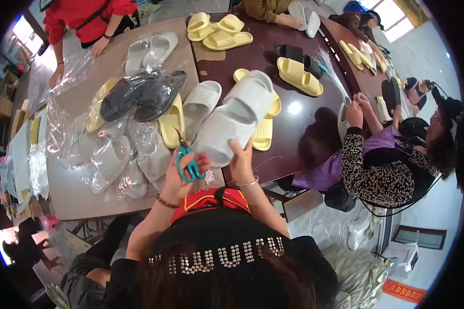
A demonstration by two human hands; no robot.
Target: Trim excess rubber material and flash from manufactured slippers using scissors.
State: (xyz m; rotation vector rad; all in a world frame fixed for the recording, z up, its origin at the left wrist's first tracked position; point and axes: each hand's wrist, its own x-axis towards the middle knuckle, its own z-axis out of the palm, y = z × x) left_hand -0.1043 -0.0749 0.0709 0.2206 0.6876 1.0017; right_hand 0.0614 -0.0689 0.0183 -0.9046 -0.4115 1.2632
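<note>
Held up over the table's near edge are light grey slide slippers (pixel 233 122), apparently two overlapping. My right hand (pixel 242 164) grips their lower end, with the thumb on the surface. In my left hand (pixel 179 177), palm turned up, are small teal-handled scissors (pixel 190 167), blades pointing away from me. The left fingertips are close to the slippers' lower left edge; whether they touch is unclear. Just behind lies another grey slipper (pixel 202 99). A yellow slipper (pixel 172 123) rests left of it, and more yellow slippers (pixel 263 135) are partly hidden behind the held ones.
On the left, clear-bagged grey slippers (pixel 111 159) and black slippers (pixel 143 95) cover much of the table (pixel 82 203). Yellow slippers (pixel 224 33) lie at the far side. A person in red (pixel 85 20) stands across; another in a patterned top (pixel 379 172) sits at right.
</note>
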